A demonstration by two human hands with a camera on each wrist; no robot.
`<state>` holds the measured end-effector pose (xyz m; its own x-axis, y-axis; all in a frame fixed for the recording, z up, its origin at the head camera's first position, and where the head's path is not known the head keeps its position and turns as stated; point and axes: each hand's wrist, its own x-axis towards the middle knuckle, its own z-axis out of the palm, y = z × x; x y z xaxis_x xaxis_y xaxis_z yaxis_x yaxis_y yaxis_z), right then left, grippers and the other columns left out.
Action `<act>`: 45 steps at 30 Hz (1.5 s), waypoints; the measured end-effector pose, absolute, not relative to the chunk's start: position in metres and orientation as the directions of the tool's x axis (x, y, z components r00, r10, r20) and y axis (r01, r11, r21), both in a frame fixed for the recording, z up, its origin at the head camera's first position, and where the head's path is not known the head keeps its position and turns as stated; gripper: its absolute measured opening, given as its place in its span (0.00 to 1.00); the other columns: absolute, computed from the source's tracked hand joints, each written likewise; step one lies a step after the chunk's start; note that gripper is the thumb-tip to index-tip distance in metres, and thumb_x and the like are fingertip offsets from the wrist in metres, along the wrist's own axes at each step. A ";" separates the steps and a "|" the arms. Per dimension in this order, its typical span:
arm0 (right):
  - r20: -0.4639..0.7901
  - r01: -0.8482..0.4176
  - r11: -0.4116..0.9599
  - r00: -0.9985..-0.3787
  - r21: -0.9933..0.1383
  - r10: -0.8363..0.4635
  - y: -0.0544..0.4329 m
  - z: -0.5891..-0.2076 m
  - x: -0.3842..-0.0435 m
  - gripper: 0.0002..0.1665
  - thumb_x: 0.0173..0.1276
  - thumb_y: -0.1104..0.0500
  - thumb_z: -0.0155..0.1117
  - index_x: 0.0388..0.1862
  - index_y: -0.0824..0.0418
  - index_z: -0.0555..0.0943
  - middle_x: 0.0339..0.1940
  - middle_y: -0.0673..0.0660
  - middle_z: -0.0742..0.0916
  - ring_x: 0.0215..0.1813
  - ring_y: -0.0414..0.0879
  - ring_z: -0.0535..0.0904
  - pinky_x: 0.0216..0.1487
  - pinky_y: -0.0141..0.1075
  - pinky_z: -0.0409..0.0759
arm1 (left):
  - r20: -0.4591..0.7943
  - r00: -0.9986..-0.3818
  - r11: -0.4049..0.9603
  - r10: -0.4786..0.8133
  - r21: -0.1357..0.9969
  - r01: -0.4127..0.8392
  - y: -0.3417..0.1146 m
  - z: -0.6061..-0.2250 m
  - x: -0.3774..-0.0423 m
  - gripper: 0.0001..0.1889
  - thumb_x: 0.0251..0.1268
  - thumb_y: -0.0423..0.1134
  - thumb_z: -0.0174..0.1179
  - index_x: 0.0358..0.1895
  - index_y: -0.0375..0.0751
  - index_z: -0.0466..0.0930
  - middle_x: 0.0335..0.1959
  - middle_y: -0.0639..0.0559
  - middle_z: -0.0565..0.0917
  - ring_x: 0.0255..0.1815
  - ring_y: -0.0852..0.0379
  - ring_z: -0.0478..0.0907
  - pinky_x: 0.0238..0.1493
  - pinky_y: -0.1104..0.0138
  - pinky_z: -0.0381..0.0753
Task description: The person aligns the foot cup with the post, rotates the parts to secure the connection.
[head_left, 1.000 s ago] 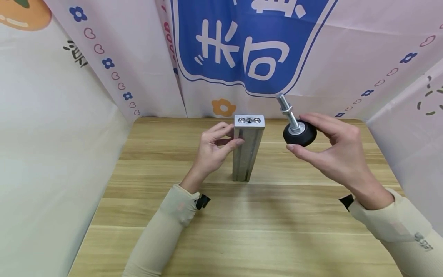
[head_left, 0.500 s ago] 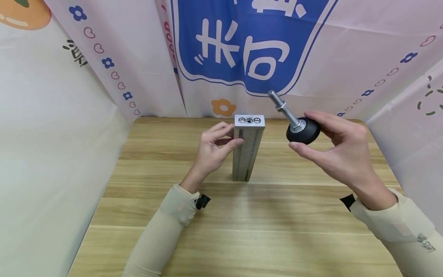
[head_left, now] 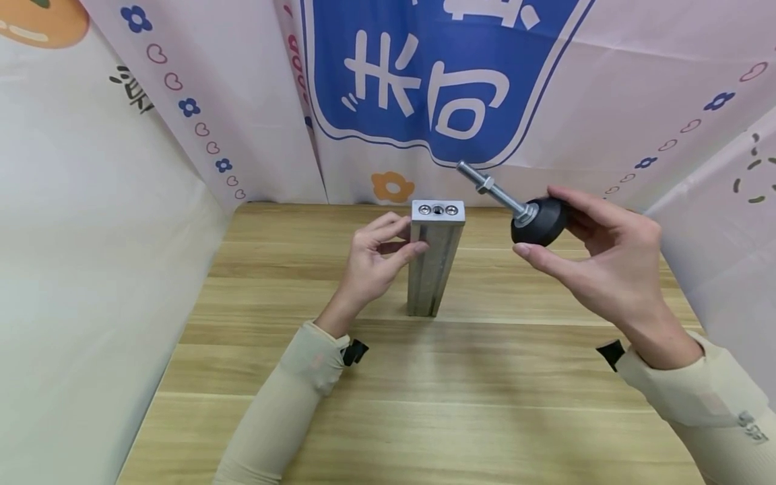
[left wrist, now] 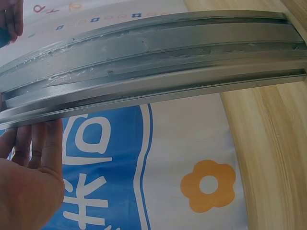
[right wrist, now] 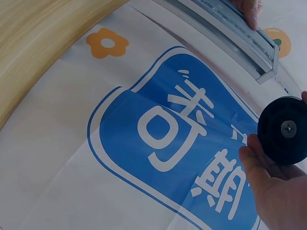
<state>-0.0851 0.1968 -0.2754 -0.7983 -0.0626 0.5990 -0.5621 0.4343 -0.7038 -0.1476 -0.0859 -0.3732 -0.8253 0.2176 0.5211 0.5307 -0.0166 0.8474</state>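
An aluminium extrusion profile stands upright on the wooden table, its end plate facing up with two screws and a hole between them. My left hand grips it near the top, thumb on the front face. In the left wrist view the slotted side of the profile runs across, fingers below it. To the right, my right hand holds a levelling foot by its black round base. The threaded stud with a nut on it points up and left. The right wrist view shows the base's underside with a central screw.
The wooden table extends forward under both arms. Printed fabric hangs behind it and along both sides, close to the table's back edge. A dark wrist mount sits at the left cuff.
My right hand has moved slightly right and tilted the levelling foot, so its stud leans further left. My left hand and the profile stay in place.
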 end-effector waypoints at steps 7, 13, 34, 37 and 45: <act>0.603 -0.566 0.442 -0.795 -0.696 -0.070 0.199 -0.273 -0.085 0.44 0.40 0.83 0.82 0.61 0.69 0.85 0.51 0.44 0.90 0.52 0.36 0.89 0.59 0.25 0.87 | 0.518 -0.825 -0.011 0.228 0.848 0.530 -0.085 -0.373 -0.147 0.20 0.65 0.23 0.69 0.60 0.23 0.82 0.47 0.32 0.85 0.44 0.54 0.86 0.50 0.61 0.94; 0.597 -0.559 0.431 -0.800 -0.709 -0.056 0.198 -0.268 -0.084 0.44 0.39 0.83 0.82 0.61 0.69 0.85 0.51 0.47 0.90 0.51 0.37 0.89 0.60 0.24 0.86 | 0.519 -0.823 -0.003 0.229 0.846 0.533 -0.086 -0.374 -0.148 0.20 0.65 0.22 0.69 0.60 0.24 0.83 0.46 0.33 0.85 0.44 0.60 0.85 0.50 0.59 0.94; 0.643 -0.642 0.081 -0.766 -0.763 -0.018 0.196 -0.258 -0.086 0.40 0.39 0.91 0.73 0.58 0.79 0.83 0.50 0.60 0.92 0.50 0.46 0.90 0.62 0.34 0.88 | 0.528 -0.818 0.011 0.227 0.839 0.545 -0.087 -0.375 -0.149 0.19 0.65 0.22 0.69 0.59 0.25 0.84 0.45 0.34 0.85 0.43 0.63 0.84 0.49 0.50 0.94; 0.652 -0.652 0.049 -0.758 -0.756 -0.021 0.195 -0.256 -0.087 0.40 0.39 0.91 0.73 0.57 0.81 0.82 0.50 0.61 0.91 0.51 0.48 0.90 0.63 0.35 0.88 | 0.526 -0.820 0.013 0.227 0.840 0.542 -0.087 -0.375 -0.149 0.19 0.65 0.23 0.69 0.59 0.25 0.84 0.45 0.34 0.85 0.43 0.62 0.84 0.49 0.52 0.95; 0.671 -0.671 0.044 -0.741 -0.740 -0.020 0.195 -0.254 -0.088 0.39 0.38 0.92 0.72 0.56 0.83 0.81 0.49 0.62 0.91 0.53 0.51 0.88 0.64 0.36 0.88 | 0.521 -0.822 0.017 0.229 0.843 0.538 -0.088 -0.374 -0.148 0.19 0.65 0.23 0.69 0.59 0.25 0.84 0.45 0.34 0.85 0.44 0.59 0.85 0.49 0.59 0.94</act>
